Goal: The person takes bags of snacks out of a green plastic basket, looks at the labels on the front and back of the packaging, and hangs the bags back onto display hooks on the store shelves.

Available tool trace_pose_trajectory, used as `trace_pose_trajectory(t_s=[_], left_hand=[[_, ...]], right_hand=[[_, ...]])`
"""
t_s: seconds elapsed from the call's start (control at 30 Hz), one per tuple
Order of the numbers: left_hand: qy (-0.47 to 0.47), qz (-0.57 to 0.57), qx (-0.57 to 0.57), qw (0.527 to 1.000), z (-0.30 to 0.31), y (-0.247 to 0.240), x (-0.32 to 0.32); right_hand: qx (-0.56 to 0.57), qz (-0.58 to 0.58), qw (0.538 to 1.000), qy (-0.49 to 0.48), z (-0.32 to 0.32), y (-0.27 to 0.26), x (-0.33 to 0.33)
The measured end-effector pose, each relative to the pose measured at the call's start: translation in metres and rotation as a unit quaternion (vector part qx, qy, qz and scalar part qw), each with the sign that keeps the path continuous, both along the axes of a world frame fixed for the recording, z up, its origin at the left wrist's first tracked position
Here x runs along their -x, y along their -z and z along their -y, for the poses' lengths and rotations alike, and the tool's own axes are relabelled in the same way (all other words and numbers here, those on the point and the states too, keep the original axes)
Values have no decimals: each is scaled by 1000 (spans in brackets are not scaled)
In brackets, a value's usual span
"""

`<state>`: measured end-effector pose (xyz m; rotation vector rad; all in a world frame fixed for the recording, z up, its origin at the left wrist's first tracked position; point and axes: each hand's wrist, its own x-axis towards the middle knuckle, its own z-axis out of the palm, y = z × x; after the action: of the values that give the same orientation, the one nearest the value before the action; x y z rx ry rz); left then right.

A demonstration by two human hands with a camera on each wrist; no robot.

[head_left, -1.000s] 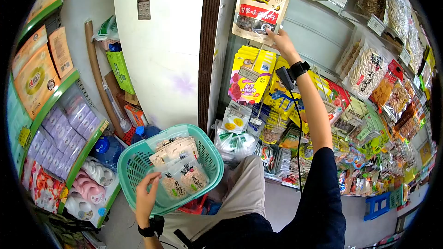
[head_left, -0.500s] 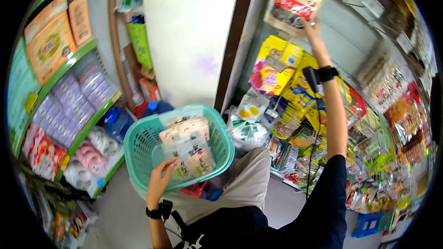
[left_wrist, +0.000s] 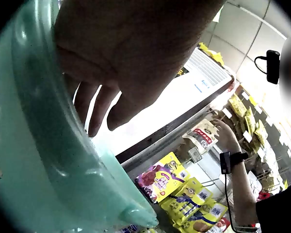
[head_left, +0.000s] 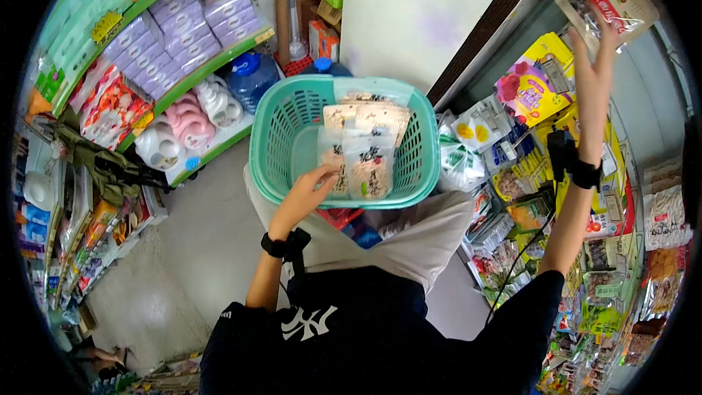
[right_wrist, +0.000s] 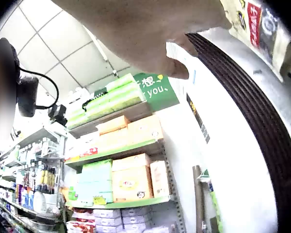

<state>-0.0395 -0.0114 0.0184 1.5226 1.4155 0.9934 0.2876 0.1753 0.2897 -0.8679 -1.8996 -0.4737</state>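
My right hand (head_left: 596, 73) is raised at the upper right, its spread fingers against the lower part of a beige snack bag (head_left: 607, 1) with a red band. In the left wrist view, that bag (left_wrist: 201, 136) hangs beside the same hand (left_wrist: 226, 137). My left hand (head_left: 301, 197) reaches over the near rim of a green basket (head_left: 257, 139), its loosely bent fingers at the clear snack packs (head_left: 371, 168) inside; whether it touches them is unclear. Beige packs (head_left: 384, 118) lie behind those.
Yellow snack bags (head_left: 537, 80) hang below the beige bag on the right rack. A white cabinet (head_left: 431, 14) stands behind the basket. Left shelves hold purple tissue packs (head_left: 183, 29) and bottles (head_left: 194, 123). The basket sits by the person's legs (head_left: 409, 238), above grey floor (head_left: 175, 249).
The head view has swung down and left, so the basket appears higher and the beige bag sits nearer the upper right corner. The right hand remains at the bag, the left at the basket.
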Motion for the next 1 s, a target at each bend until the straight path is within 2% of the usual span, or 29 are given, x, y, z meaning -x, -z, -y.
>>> trace_pose_trajectory(t_s=[0.03,0.1,0.17,0.23,0.3,0.53,0.6,0.63,0.7,0.73,0.8,0.93,1.0], left_hand=[[1,-1,-1,1000,1,3,-1],[-1,-3,1,1000,2,7,-2],[-21,-8,15,1000,2,7,-2],[-25,-11,20,999,2,10,-3],[-57,-11,-25,998,-1,12,-5],[-137,-23,-54,989,-10,28,8],[-147,-56,-78,985,-10,32,5],[-147,-55,-76,985,-9,29,0],[-185,-182,-86,962,-6,21,-9],[-185,-182,-84,962,-6,22,-11],[-193,-238,-86,948,-6,25,-13],[-204,-255,-91,941,-6,29,-13],[-206,-257,-94,940,-6,29,-13]], right_hand=[[-11,17,1000,4,3,15,11],[118,24,991,-61,6,43,28],[322,39,938,-120,4,73,40],[410,87,893,-164,-1,106,51],[516,46,832,-200,-5,142,61],[568,174,772,-224,-12,227,93],[673,252,674,-173,-18,239,103],[674,253,672,-174,-21,248,106],[650,269,692,-161,-27,273,112],[652,269,691,-161,-30,284,115],[559,290,748,-210,-35,302,122],[554,331,736,-204,-43,323,136],[575,349,722,-162,-40,323,142]])
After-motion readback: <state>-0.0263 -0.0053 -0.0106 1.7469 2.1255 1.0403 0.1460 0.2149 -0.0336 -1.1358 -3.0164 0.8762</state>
